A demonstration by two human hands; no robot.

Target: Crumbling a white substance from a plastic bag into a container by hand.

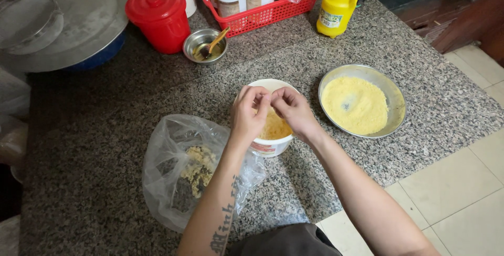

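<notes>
Both hands (270, 109) meet fingertips over white tub (270, 143) w/ yellow-orange mush.

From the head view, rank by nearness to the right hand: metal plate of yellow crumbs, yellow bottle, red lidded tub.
Measured from the right hand:
1. Metal plate, just to its right.
2. Yellow bottle, beyond it, far edge.
3. Red tub, far left.
</notes>
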